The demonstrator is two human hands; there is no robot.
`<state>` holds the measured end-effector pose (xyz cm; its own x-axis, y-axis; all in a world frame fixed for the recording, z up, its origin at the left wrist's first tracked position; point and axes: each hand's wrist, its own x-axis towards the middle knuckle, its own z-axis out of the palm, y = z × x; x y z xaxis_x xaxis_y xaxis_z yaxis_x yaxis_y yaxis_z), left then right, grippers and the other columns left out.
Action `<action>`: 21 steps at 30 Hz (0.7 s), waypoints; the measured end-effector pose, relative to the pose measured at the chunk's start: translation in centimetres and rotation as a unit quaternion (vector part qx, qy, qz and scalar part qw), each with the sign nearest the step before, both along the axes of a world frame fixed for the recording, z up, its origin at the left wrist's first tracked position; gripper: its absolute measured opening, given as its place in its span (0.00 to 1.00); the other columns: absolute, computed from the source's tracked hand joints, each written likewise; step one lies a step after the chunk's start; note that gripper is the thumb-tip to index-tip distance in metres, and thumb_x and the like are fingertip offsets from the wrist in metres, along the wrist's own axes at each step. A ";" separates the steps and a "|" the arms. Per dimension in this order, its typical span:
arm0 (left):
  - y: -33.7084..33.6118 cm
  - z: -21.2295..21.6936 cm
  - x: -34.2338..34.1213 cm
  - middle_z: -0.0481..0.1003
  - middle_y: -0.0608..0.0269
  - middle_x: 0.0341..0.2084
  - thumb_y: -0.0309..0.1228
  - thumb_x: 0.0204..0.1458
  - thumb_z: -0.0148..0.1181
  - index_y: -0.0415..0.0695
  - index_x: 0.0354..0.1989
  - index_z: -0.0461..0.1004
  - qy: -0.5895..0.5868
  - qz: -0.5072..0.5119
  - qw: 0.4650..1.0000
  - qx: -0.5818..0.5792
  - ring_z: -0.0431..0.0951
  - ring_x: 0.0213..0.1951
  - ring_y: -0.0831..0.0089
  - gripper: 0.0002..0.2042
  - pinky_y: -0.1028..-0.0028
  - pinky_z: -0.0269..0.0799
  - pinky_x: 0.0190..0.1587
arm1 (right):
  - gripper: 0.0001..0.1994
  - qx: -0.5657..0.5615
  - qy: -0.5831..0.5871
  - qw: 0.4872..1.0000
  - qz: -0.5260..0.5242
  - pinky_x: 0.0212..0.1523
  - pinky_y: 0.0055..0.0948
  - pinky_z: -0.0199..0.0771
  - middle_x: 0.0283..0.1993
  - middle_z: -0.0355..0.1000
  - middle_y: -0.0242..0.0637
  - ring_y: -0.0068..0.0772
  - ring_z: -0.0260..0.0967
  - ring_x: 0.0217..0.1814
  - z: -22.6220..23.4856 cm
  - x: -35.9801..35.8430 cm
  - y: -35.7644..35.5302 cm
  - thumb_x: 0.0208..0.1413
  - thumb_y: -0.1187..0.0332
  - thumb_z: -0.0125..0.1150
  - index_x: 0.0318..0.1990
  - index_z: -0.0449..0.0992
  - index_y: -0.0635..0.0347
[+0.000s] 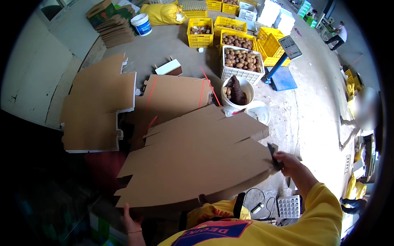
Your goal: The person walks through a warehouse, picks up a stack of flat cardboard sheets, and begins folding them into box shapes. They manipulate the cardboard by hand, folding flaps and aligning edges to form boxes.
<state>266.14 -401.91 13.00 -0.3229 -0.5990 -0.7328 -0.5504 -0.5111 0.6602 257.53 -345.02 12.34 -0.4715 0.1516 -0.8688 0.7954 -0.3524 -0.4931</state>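
Note:
A broad stack of flattened cardboard boxes [193, 156] lies in front of my body, brown side up, with slots and flaps along its edges. My right hand [289, 163] is closed round a dark, flat thing [274, 156] at the stack's right corner; its kind is not clear. At the near left corner my left hand [131, 225] grips the cardboard's edge, its thumb raised beside it and the other fingers mostly in shadow.
More flattened cardboard [94, 106] lies at the left, and a strapped bundle [174, 94] beyond. A white bucket [249, 87], a white crate of round brown produce [242, 74], yellow crates [201, 40] and a blue platform scale [283, 78] stand ahead. A person [340, 35] is far right.

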 end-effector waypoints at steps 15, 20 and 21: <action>-3.7 5.8 -16.5 0.75 0.62 0.24 0.49 0.47 0.62 0.44 0.40 0.70 0.188 -0.116 0.972 -0.080 0.77 0.23 0.72 0.22 0.78 0.73 0.22 | 0.13 0.468 0.263 0.841 -0.059 0.48 0.31 0.56 0.35 0.70 0.32 0.29 0.64 0.42 3.2 -16.7 -7.2 0.48 0.56 0.59 0.34 0.78 0.54; -3.9 4.9 -17.6 0.72 0.63 0.22 0.47 0.52 0.57 0.44 0.39 0.67 0.235 -0.147 0.942 -0.189 0.73 0.23 0.76 0.18 0.77 0.71 0.25 | 0.17 0.579 0.161 0.798 -0.045 0.57 0.47 0.49 0.37 0.76 0.34 0.38 0.71 0.46 6.1 -23.8 -9.5 0.42 0.48 0.58 0.35 0.80 0.46; -3.8 4.3 -17.5 0.72 0.63 0.22 0.47 0.53 0.56 0.43 0.38 0.67 0.240 -0.153 0.935 -0.210 0.73 0.23 0.76 0.18 0.77 0.71 0.25 | 0.17 0.556 0.127 0.821 -0.022 0.58 0.50 0.52 0.49 0.67 0.33 0.46 0.59 0.55 7.0 -25.0 -9.3 0.42 0.49 0.58 0.40 0.79 0.40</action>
<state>248.61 -405.71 17.31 -0.7577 -0.6274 -0.1795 -0.2168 -0.0175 0.9761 232.55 -354.36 19.35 -0.5886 0.8065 -0.0562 0.6155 0.4020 -0.6780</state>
